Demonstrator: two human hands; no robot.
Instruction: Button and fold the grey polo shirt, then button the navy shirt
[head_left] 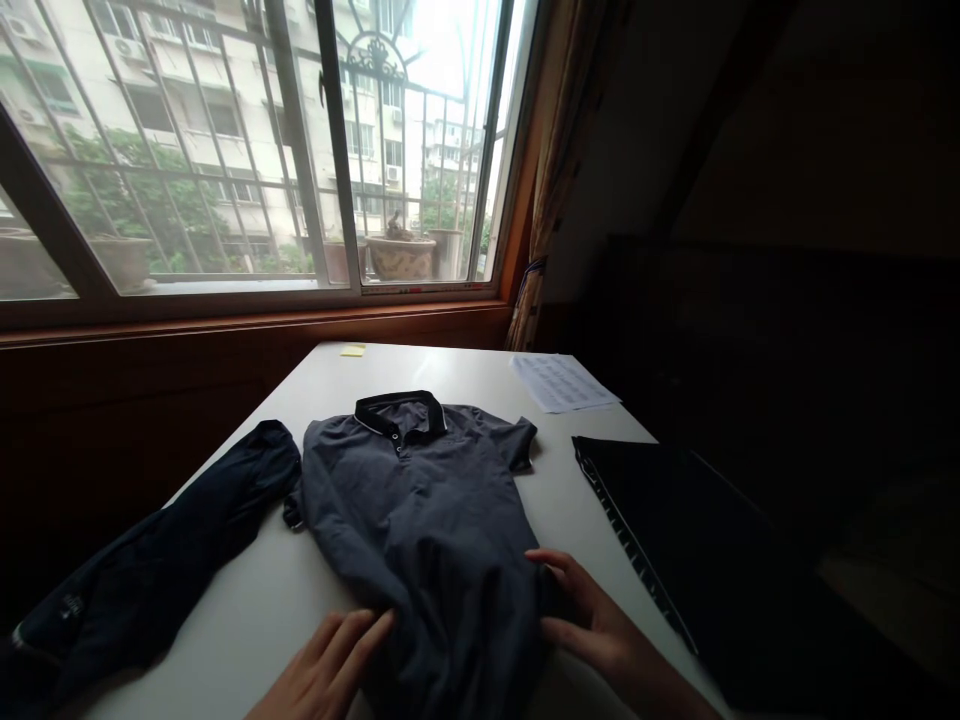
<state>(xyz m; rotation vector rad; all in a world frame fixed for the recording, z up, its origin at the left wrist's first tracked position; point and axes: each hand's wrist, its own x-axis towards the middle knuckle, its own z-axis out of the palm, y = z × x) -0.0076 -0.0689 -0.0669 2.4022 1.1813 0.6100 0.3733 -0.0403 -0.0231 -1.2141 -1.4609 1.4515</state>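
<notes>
A grey polo shirt [442, 510] with a black, white-edged collar lies front up on the white table, collar toward the window. Its lower part is bunched into folds and runs out of the bottom of the view. My left hand [334, 660] is closed on the shirt's left side, its thumb hidden. At the opposite side, my right hand [604, 625] grips the fabric, fingers above and thumb below along the edge. The sleeve on the left is folded partly under the body, while the one on the right spreads outward.
Dark navy clothing [172, 550] lies along the table's left edge. Another dark cloth item [675, 530] hangs over the right edge. Printed papers [562, 382] and a yellow sticky note [352, 351] lie at the back of the table [247, 620], below a barred window and curtain [536, 240].
</notes>
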